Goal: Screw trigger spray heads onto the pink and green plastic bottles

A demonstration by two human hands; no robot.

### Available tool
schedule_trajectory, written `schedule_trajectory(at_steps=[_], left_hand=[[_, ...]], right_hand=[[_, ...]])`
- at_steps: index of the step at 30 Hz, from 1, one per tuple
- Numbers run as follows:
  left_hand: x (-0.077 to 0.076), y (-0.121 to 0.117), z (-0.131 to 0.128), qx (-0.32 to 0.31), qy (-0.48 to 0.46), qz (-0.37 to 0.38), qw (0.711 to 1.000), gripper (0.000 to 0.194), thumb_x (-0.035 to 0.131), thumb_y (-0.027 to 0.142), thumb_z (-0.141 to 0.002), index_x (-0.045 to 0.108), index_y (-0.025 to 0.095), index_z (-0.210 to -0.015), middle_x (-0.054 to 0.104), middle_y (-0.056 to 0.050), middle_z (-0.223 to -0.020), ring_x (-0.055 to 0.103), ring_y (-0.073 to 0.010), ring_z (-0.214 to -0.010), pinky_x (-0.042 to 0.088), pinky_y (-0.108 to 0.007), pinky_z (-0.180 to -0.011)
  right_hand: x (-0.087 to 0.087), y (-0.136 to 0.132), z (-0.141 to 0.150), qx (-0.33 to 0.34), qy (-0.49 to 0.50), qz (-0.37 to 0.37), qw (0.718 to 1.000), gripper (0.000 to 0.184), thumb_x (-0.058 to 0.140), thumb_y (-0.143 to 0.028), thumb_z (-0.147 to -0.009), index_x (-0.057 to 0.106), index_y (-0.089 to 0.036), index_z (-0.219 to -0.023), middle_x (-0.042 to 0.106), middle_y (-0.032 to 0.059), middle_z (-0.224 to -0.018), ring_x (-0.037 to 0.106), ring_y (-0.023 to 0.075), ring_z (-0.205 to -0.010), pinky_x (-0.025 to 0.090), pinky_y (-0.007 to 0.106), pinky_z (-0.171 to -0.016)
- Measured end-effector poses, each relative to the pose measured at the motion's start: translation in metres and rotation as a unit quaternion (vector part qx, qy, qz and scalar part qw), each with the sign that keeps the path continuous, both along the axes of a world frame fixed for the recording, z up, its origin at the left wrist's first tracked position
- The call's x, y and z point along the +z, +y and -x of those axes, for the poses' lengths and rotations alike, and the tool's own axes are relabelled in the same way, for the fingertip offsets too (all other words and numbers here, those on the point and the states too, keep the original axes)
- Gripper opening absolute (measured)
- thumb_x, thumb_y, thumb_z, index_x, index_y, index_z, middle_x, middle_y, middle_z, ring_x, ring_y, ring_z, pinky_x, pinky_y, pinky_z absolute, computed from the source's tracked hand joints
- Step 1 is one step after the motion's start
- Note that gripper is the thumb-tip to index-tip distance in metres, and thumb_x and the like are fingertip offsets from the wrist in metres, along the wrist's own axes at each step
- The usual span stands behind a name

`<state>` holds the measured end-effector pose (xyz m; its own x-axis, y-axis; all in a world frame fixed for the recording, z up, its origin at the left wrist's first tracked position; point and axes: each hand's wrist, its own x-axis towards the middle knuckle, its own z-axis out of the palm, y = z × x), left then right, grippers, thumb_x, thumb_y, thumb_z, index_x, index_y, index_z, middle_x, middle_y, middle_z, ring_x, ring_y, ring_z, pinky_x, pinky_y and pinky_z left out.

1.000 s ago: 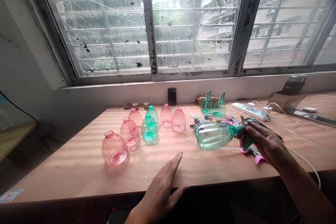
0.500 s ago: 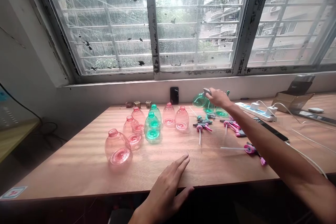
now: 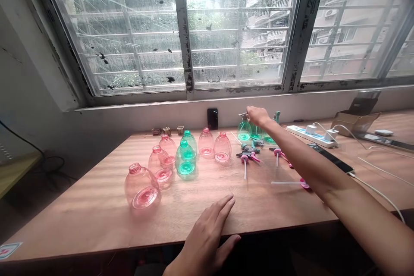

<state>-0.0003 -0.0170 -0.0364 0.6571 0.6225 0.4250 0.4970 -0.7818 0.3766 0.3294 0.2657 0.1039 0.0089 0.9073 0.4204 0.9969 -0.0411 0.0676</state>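
Note:
At the back of the table my right hand (image 3: 258,116) is closed around the spray head of a green spray bottle (image 3: 244,130), which stands upright there. Beside it are other green spray bottles (image 3: 269,137), partly covered by my forearm. My left hand (image 3: 210,224) rests at the table's front edge, fingers stretched out, holding nothing. Loose trigger spray heads with thin tubes lie nearer me: a pink and black one (image 3: 246,158), a pink one (image 3: 277,152), and another (image 3: 304,184) half hidden under my right arm.
Open pink bottles (image 3: 142,189) and green bottles (image 3: 186,164) without heads stand left of centre. A black phone (image 3: 212,118) leans on the wall. To the right are a power strip (image 3: 312,136) with chargers, a second phone (image 3: 330,158), cables and a cardboard box (image 3: 354,120).
The green spray bottle in my right hand has gone from tilted to upright at the back of the table. My right hand has moved slightly left. The left hand stays nearly still.

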Motion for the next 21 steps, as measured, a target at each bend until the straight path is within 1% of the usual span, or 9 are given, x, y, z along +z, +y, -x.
schedule_trajectory(at_steps=[7,9,11,12,15,16,18,19,21], left_hand=[[-0.001,-0.004,-0.003,0.003,-0.004,-0.026,1.0,0.078,0.064,0.019,-0.094,0.021,0.032,-0.158,0.045,-0.01,-0.158,0.048,-0.0306,-0.142,0.045,-0.049,-0.115],[0.005,0.0,0.003,0.041,-0.042,-0.053,0.997,0.069,0.06,0.02,-0.097,0.025,0.031,-0.156,0.044,-0.01,-0.158,0.044,-0.0301,-0.144,0.044,-0.049,-0.116],[0.02,0.009,0.018,0.135,-0.105,-0.11,0.979,0.06,0.056,0.023,-0.099,0.03,0.031,-0.153,0.04,-0.01,-0.159,0.036,-0.0305,-0.149,0.038,-0.05,-0.119],[0.029,0.015,0.029,0.208,-0.134,-0.156,0.956,0.058,0.056,0.025,-0.1,0.032,0.031,-0.152,0.037,-0.01,-0.16,0.028,-0.0315,-0.152,0.03,-0.054,-0.123],[0.058,0.035,0.073,0.401,-0.183,-0.271,0.856,0.075,0.067,0.042,-0.092,0.029,0.025,-0.154,0.027,-0.014,-0.163,0.014,-0.0391,-0.155,0.013,-0.06,-0.126],[0.066,0.041,0.088,0.445,-0.195,-0.253,0.837,0.085,0.07,0.05,-0.088,0.026,0.022,-0.155,0.027,-0.018,-0.163,0.016,-0.042,-0.153,0.016,-0.062,-0.124],[0.074,0.047,0.11,0.494,-0.205,-0.112,0.838,0.096,0.074,0.061,-0.079,0.029,0.02,-0.154,0.044,-0.02,-0.153,0.034,-0.046,-0.145,0.032,-0.065,-0.116],[0.075,0.049,0.117,0.496,-0.211,-0.034,0.842,0.091,0.073,0.065,-0.077,0.038,0.02,-0.148,0.051,-0.019,-0.147,0.043,-0.0461,-0.139,0.038,-0.065,-0.112],[0.071,0.048,0.12,0.469,-0.228,0.046,0.852,0.076,0.07,0.067,-0.079,0.051,0.021,-0.136,0.06,-0.015,-0.137,0.055,-0.042,-0.13,0.043,-0.06,-0.11]], right_hand=[[-0.004,0.0,-0.004,0.021,-0.023,-0.031,0.999,0.033,0.066,-0.033,-0.099,0.061,-0.018,-0.128,0.063,0.0097,-0.13,0.066,0.0265,-0.108,0.057,0.047,-0.091],[-0.007,-0.007,-0.006,0.032,-0.018,-0.045,0.998,0.034,0.064,-0.032,-0.099,0.06,-0.016,-0.129,0.061,0.0128,-0.134,0.062,0.03,-0.116,0.053,0.051,-0.097],[-0.009,-0.019,-0.009,0.052,-0.009,-0.06,0.997,0.038,0.06,-0.03,-0.1,0.055,-0.013,-0.134,0.054,0.0196,-0.142,0.052,0.0356,-0.13,0.045,0.054,-0.105],[-0.011,-0.026,-0.011,0.065,-0.003,-0.07,0.995,0.042,0.058,-0.031,-0.1,0.052,-0.011,-0.137,0.049,0.0231,-0.148,0.045,0.0376,-0.136,0.042,0.054,-0.108],[-0.021,-0.062,-0.021,0.097,0.016,-0.095,0.991,0.055,0.049,-0.039,-0.102,0.039,-0.009,-0.147,0.034,0.0252,-0.158,0.03,0.0382,-0.146,0.037,0.054,-0.113],[-0.026,-0.078,-0.026,0.105,0.022,-0.1,0.989,0.057,0.047,-0.042,-0.102,0.038,-0.01,-0.148,0.033,0.0252,-0.159,0.029,0.0393,-0.146,0.036,0.056,-0.113],[-0.04,-0.119,-0.04,0.151,0.059,-0.12,0.98,0.055,0.046,-0.046,-0.101,0.042,-0.014,-0.146,0.034,0.0227,-0.159,0.031,0.0411,-0.146,0.036,0.059,-0.113],[-0.047,-0.141,-0.048,0.179,0.078,-0.123,0.973,0.053,0.046,-0.048,-0.1,0.046,-0.017,-0.143,0.034,0.0209,-0.159,0.033,0.0421,-0.145,0.036,0.061,-0.112],[-0.065,-0.188,-0.068,0.205,0.116,-0.104,0.966,0.05,0.05,-0.053,-0.097,0.053,-0.025,-0.139,0.029,0.0147,-0.163,0.031,0.0431,-0.147,0.036,0.061,-0.113]])
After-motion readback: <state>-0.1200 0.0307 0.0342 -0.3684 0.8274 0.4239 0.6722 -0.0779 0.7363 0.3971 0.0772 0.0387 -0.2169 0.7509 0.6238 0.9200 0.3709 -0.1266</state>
